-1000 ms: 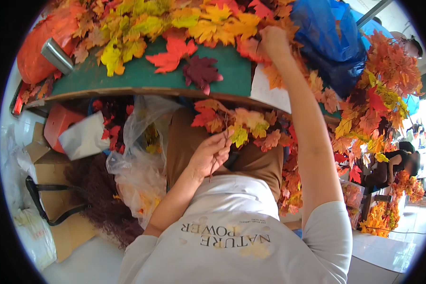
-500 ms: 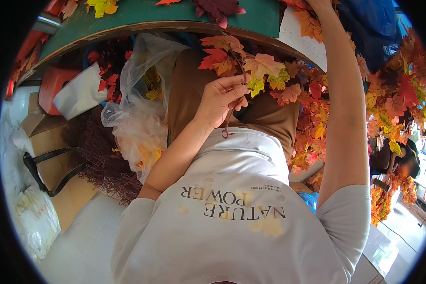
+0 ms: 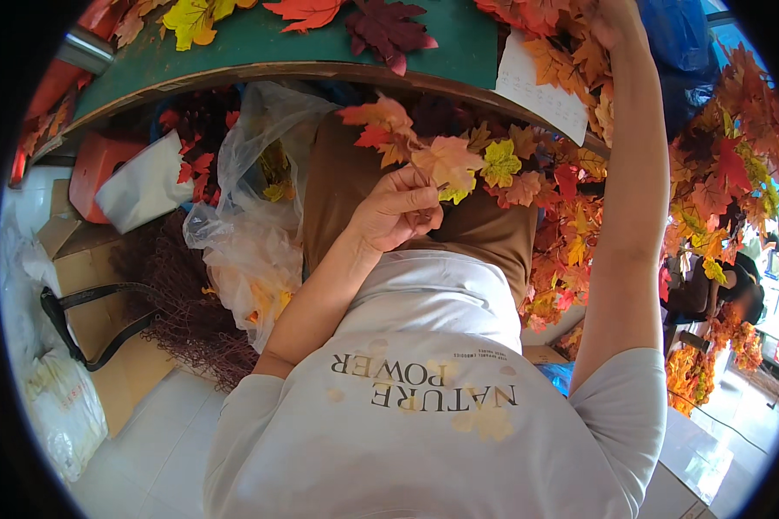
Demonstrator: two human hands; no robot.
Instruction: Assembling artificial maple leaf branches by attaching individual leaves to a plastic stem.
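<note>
Over my lap, my left hand is closed in a pinch on an artificial maple leaf garland. Its orange, red and yellow-green leaves spread above and to the right of the fingers. My right arm stretches far forward to the table's right side, where my right hand is at a heap of orange artificial maple leaves. The top edge of the picture and the leaves hide its fingertips, so its grip does not show.
The green table bears loose leaves, including a dark red one, and a written paper sheet. Dense leaf garlands hang at the right. Left of my legs are a clear plastic bag, a red container and dark wiry stems.
The garland in my left hand has turned, and the looped stem end below the hand no longer shows. My right hand has shifted slightly right among the leaves. The view has shifted a little.
</note>
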